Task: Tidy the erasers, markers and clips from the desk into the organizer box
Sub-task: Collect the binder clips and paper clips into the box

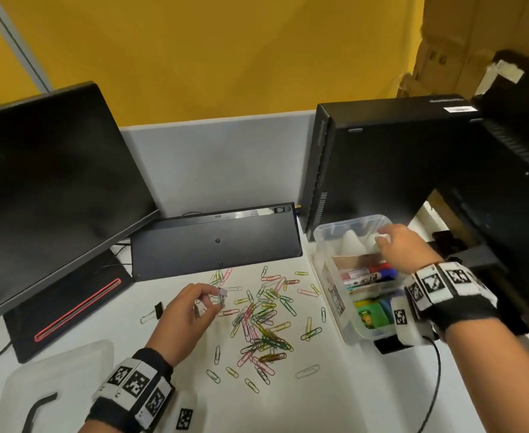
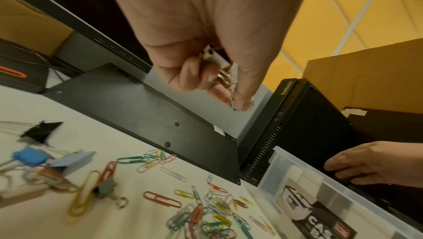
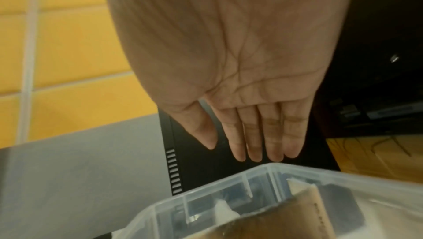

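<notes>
A: Where do the hands stand?

B: The left hand (image 1: pixel 191 310) hangs above the middle of the desk (image 1: pixel 335 407), fingers curled, pinching a few small binder clips (image 1: pixel 222 296) by their wire handles. The right hand (image 1: pixel 405 246) is over the far end of the organizer box (image 1: pixel 325 242) with fingers straight and together, holding nothing.

A: And the box?

B: It sits at the desk's right edge, just in front of the black computer case (image 1: pixel 382 170). Markers (image 1: pixel 368 274) lie in its middle compartment; green and yellow things fill the near one, too blurred to name.

A: What remains on the desk?

B: A scatter of coloured paper clips (image 1: pixel 261 320) covers the middle, between the left hand and the box. A black binder clip (image 1: pixel 158 307) lies left of that hand. More binder clips (image 2: pixel 29 159), blue and grey among them, show in the left wrist view.

A: Anything else?

B: An upturned keyboard (image 1: pixel 216 242) leans along the far edge, a monitor (image 1: pixel 47 182) stands at the far left corner, and a clear lid (image 1: pixel 57 379) rests at the near left corner.
</notes>
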The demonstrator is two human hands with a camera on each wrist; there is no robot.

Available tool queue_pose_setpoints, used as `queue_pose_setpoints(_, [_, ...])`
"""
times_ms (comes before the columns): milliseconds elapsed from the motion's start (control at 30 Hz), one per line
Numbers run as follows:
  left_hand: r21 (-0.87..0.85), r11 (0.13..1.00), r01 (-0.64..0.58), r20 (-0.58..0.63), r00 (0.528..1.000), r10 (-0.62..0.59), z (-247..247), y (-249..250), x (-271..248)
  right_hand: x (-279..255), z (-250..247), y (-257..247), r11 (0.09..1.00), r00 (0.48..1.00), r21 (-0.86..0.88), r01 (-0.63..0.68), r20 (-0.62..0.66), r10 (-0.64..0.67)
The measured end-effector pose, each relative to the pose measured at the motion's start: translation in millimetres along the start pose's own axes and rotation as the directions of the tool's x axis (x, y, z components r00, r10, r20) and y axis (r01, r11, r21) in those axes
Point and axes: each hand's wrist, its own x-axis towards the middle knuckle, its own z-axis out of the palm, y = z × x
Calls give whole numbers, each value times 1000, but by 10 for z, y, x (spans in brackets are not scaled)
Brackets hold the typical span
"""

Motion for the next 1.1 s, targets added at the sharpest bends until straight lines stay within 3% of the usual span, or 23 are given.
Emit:
queue_pose_setpoints(133, [5,995,-95,63,993,95,217,339,207,-386,150,415,996,1000,-95,0,-1,0])
queue_pose_setpoints(333, [129,965,-227,178,963,203,874,1083,785,-573,554,691,989,964,-101,-108,-254,79])
queue_pose_setpoints(500, [318,863,-392,326,900,289,1483,1710,1348,-554,616,734,989,955,-99,-108,-287,75])
queue_pose_setpoints(600, [465,760,-454,443,862,245,1743,1956,1671,-563,613,746,989,959,-102,-106,-274,75])
queue_pose_setpoints(700, [506,726,-466,521,836,173,1941,2080,1861,-584,601,732,990,957,-94,-108,-280,78])
queue_pose_setpoints(900, [450,784,-427,628,776,63,2065,2039,1898,-601,587,715,991,961,-88,-100,-268,73])
queue_pose_setpoints(967, [441,795,-417,623,780,63,1988,1986,1858,-599,594,722,990,960,-93,-101,-270,73])
queue_pose_setpoints(1100, [300,866,-399,536,822,193,1657,1825,1583,-603,585,720,991,961,-92,-96,-268,68])
